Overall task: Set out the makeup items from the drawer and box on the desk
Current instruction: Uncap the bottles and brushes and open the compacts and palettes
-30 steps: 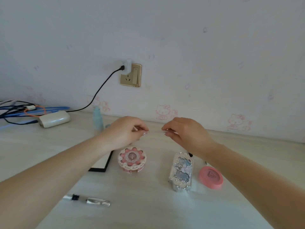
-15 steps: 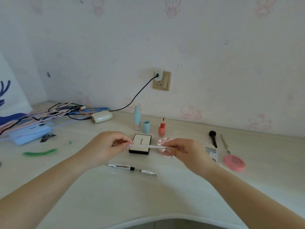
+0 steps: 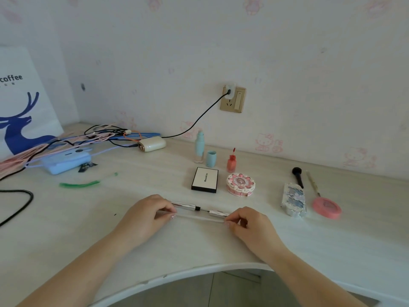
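My left hand (image 3: 147,216) and my right hand (image 3: 247,222) each pinch one end of a thin pale stick (image 3: 199,217), held level just above the desk. A silver pen (image 3: 194,208) lies right behind the stick. Farther back stand a black-and-white compact (image 3: 205,179), a round pink flower compact (image 3: 240,184), a silver-blue palette (image 3: 294,199), a pink round blush (image 3: 327,207), a black brush (image 3: 297,176), a thin pencil (image 3: 313,183), a red lip gloss (image 3: 231,161), a teal bottle (image 3: 199,147) and its cap (image 3: 211,159).
At the back left lie tangled cables (image 3: 95,136), a cream power bank (image 3: 152,144), a blue device (image 3: 66,160) and a white coffee bag (image 3: 20,103). A green strip (image 3: 79,185) and a black cable (image 3: 17,207) lie left. The desk's curved front edge (image 3: 177,273) runs below my hands.
Both hands have come down and nearer with the thin stick, from above the compacts to just in front of the silver pen. The view has pulled back and shows more of the desk.
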`<act>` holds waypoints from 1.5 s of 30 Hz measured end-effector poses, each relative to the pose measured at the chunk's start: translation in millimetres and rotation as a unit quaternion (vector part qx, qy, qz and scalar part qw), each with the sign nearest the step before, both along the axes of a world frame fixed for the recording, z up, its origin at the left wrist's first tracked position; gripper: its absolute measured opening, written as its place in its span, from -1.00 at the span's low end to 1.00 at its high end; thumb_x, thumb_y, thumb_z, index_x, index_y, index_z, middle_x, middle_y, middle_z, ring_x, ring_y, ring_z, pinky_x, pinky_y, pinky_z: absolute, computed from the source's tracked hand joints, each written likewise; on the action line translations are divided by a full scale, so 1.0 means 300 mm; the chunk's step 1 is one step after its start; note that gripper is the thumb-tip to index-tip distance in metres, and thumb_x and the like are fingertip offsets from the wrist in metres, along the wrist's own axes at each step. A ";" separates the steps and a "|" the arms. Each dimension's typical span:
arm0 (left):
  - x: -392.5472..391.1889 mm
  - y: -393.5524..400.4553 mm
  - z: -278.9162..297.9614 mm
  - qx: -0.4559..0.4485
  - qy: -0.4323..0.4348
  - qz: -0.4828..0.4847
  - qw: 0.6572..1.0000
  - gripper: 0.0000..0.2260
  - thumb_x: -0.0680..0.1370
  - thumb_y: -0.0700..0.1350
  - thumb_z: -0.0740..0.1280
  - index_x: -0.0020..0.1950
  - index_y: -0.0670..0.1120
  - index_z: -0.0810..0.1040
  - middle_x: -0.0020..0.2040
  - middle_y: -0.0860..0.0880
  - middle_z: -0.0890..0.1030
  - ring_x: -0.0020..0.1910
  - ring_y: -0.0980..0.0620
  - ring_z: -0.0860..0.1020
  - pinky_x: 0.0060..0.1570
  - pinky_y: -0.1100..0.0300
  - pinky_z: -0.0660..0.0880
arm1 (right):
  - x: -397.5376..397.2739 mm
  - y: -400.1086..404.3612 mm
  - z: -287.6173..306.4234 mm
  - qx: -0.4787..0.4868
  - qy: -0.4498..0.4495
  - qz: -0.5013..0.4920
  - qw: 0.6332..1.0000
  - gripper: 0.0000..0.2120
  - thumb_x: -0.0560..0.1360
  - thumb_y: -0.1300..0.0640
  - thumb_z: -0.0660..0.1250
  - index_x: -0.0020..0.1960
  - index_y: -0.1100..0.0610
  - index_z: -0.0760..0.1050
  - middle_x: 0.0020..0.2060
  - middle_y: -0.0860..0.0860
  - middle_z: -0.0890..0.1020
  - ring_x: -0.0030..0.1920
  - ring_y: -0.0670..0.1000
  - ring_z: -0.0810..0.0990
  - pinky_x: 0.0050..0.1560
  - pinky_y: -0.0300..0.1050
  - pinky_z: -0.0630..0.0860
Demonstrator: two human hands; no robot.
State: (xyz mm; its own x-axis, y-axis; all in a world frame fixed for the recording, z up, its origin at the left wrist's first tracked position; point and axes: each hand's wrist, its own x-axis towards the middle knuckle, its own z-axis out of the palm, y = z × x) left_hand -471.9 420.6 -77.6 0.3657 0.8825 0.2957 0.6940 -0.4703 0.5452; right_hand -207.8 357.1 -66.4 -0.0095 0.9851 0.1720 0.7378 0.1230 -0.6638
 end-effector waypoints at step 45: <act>0.653 0.142 0.234 -0.076 -0.146 -0.101 0.981 -0.88 0.48 -0.16 0.40 -0.16 0.07 0.56 -0.18 0.08 0.62 -0.31 0.25 0.55 -0.24 0.39 0.47 | 0.673 0.024 0.182 0.070 0.053 -0.196 0.977 -0.81 0.52 0.22 0.29 0.06 0.02 0.60 0.01 -0.04 0.58 -0.12 -0.17 0.54 -0.12 -0.42 0.44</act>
